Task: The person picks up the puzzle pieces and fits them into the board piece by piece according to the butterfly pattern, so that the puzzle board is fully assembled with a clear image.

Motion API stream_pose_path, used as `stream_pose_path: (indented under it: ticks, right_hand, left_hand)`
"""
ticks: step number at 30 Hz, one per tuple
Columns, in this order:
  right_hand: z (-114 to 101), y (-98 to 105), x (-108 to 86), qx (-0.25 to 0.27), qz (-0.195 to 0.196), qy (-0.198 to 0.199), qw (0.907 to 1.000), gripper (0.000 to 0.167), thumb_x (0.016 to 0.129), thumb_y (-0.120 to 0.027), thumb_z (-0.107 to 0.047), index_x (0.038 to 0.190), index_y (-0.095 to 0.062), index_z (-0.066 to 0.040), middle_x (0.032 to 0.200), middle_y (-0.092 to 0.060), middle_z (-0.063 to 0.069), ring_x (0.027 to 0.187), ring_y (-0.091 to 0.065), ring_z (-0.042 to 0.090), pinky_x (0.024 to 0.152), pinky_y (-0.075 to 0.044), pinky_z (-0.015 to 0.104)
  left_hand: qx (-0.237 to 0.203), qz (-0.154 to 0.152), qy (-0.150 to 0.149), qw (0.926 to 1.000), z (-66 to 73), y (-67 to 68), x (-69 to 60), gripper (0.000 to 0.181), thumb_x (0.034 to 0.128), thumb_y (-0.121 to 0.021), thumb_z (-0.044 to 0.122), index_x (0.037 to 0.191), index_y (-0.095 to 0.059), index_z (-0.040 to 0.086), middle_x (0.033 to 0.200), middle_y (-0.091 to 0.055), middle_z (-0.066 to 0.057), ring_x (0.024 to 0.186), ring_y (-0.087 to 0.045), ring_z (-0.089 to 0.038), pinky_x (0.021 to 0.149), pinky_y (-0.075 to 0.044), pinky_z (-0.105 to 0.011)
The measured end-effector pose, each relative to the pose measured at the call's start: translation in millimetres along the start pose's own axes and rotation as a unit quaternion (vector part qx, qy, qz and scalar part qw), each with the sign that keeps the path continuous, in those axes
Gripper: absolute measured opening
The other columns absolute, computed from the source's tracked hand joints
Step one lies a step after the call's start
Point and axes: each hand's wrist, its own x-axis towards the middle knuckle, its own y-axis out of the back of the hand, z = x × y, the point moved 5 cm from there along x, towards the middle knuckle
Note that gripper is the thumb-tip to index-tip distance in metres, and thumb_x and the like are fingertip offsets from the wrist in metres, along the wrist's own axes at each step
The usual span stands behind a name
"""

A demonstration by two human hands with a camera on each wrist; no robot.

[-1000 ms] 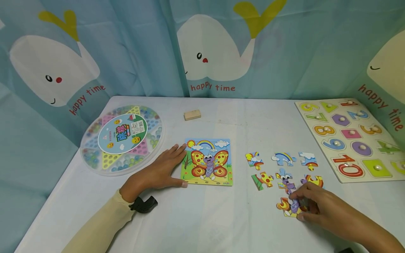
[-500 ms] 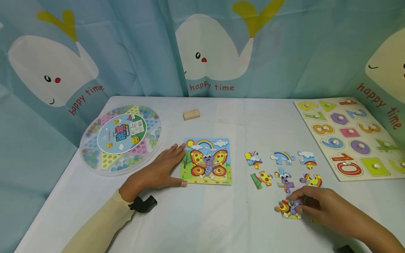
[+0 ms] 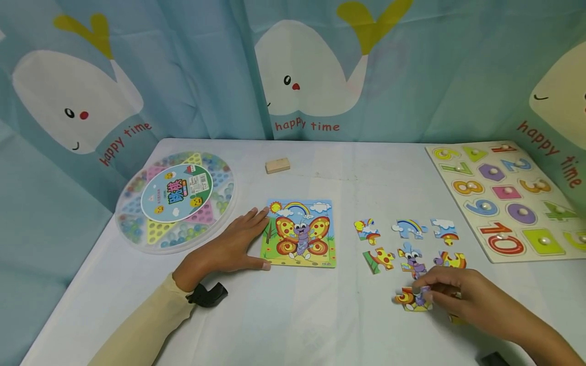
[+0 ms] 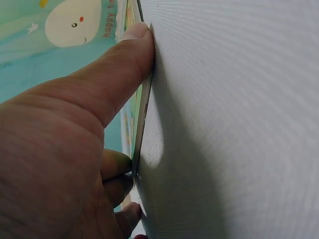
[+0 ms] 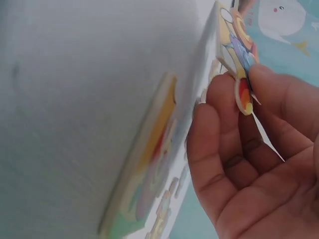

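In the head view my left hand lies with extended fingers along the left edge of a square butterfly puzzle board. The left wrist view shows the thumb and fingertips touching the board's edge. My right hand pinches a jigsaw piece with an orange wing, purple body and yellow ground. In the right wrist view that piece is tilted between thumb and fingers. Above it lies a butterfly-face piece. Another piece is mostly hidden under the right hand.
More loose pieces lie in rows, including a rainbow piece and a green-and-yellow one. A number board stands at the right. A round marble game box lies left, and a small wooden block at the back.
My right hand has shifted the pinched piece slightly left, apart from the piece now partly seen under the hand. The left hand has not moved.
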Motion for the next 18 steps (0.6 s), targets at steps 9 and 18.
stream_pose_path:
  ticks: [9, 18]
  right_hand:
    - [-5, 2, 8.8, -0.006, 0.014, -0.015, 0.9998, 0.027, 0.084, -0.071, 0.004, 0.101, -0.074, -0.017, 0.097, -0.071, -0.01, 0.076, -0.058, 0.002, 0.055, -0.044, 0.018]
    - [-14, -1, 23.6, -0.056, 0.008, -0.023, 0.9981, 0.026, 0.084, -0.074, -0.002, 0.098, -0.073, -0.024, 0.086, -0.066, -0.019, 0.074, -0.057, 0.002, 0.061, -0.046, 0.019]
  left_hand:
    - [0.002, -0.002, 0.002, 1.0, -0.7, -0.4, 0.4, 0.105, 0.0791, -0.076, 0.051, 0.155, -0.02, 0.006, 0.163, -0.005, -0.001, 0.148, 0.004, -0.024, 0.117, -0.005, -0.047]
    - [0.001, -0.001, 0.0, 1.0, 0.3, 0.1, 0.6, 0.105, 0.0787, -0.077, 0.051, 0.155, -0.02, 0.006, 0.163, -0.005, -0.002, 0.148, 0.003, -0.025, 0.117, -0.005, -0.047]
